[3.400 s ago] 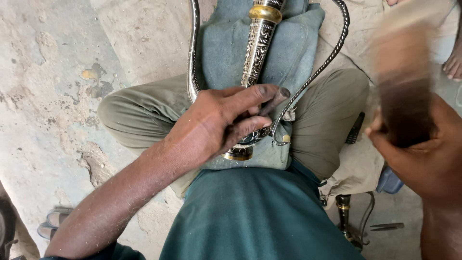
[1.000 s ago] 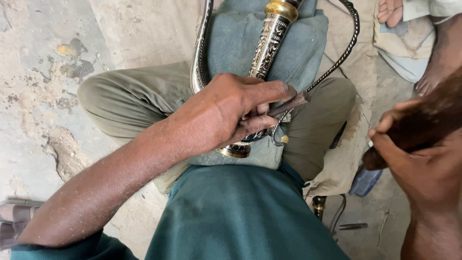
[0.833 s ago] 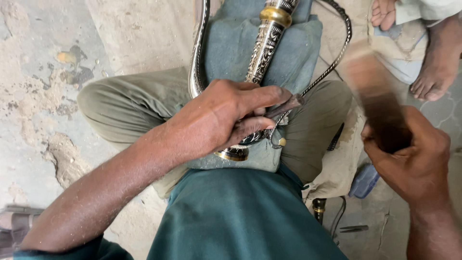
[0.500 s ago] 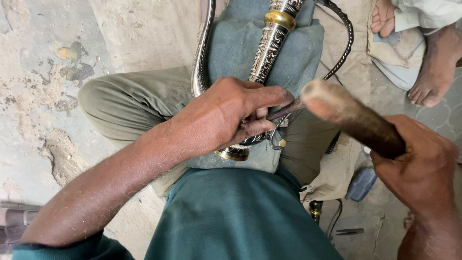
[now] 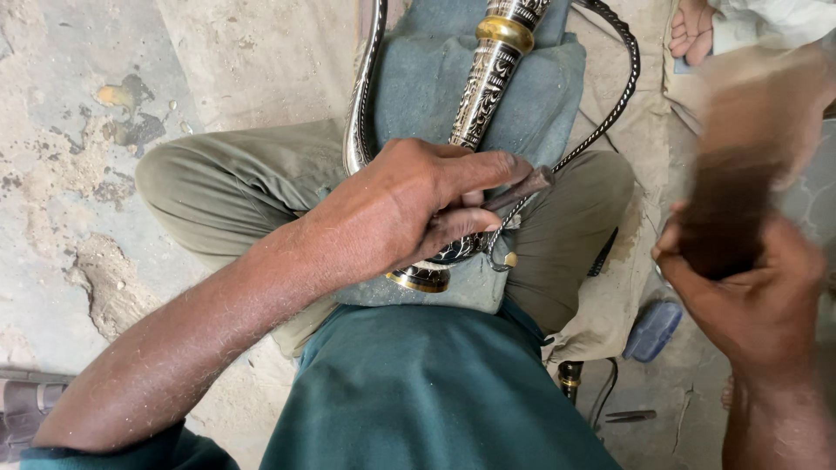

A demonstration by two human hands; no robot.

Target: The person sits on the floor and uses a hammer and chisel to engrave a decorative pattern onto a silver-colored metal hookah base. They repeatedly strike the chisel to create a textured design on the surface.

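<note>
My left hand (image 5: 396,213) pins the dark chisel (image 5: 521,185) against the engraved metal tube (image 5: 488,83) on the lap cushion (image 5: 418,96), so my right hand (image 5: 749,305), wrapped round the wooden mallet (image 5: 740,174), should strike squarely and lightly.

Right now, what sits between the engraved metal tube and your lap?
In the head view, a blue-grey cushion lies on the crossed legs, under the engraved metal tube that the left hand steadies.

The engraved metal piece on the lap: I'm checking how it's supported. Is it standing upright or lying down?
Lying down. The engraved metal piece rests lengthwise on a grey-blue cushion across the lap, with the left hand pressing on its lower end.
</note>
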